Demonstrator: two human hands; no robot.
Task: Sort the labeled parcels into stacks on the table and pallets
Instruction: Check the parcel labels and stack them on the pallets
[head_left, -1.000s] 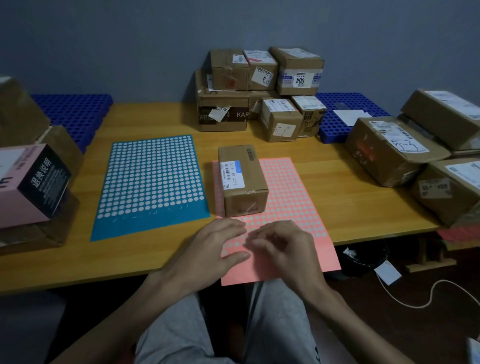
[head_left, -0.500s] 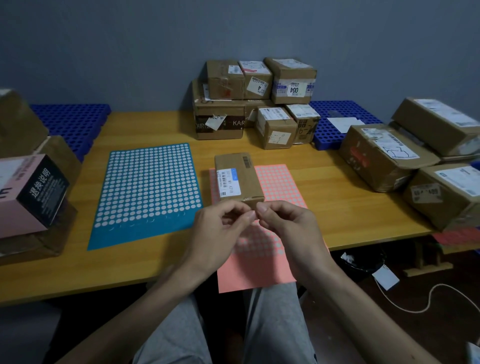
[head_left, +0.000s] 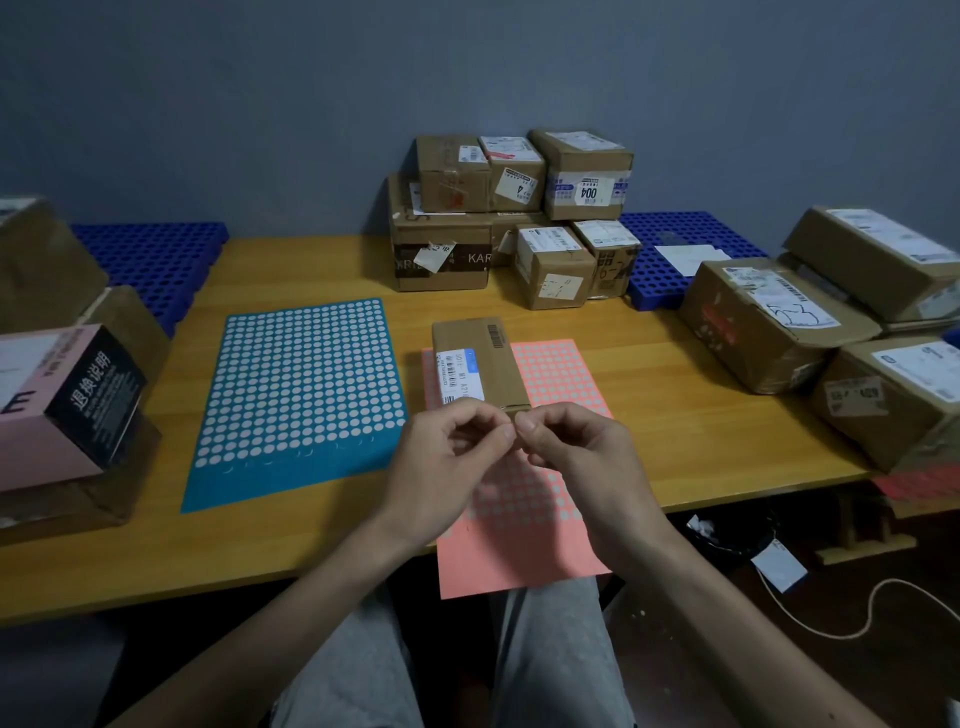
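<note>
On the yellow wooden table (head_left: 649, 358), the small brown cardboard parcel (head_left: 498, 369) lies just beyond our left hand (head_left: 447, 467) and right hand (head_left: 582, 462), lengthwise away from us, equally near both; fingers (head_left: 524, 425) pinched together.

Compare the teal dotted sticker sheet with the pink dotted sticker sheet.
The teal dotted sticker sheet lies wholly on the wooden table; the pink dotted sheet overhangs its near edge. The teal is bare; the pink carries a small brown cardboard parcel. Both show grids of pale dots.
</note>
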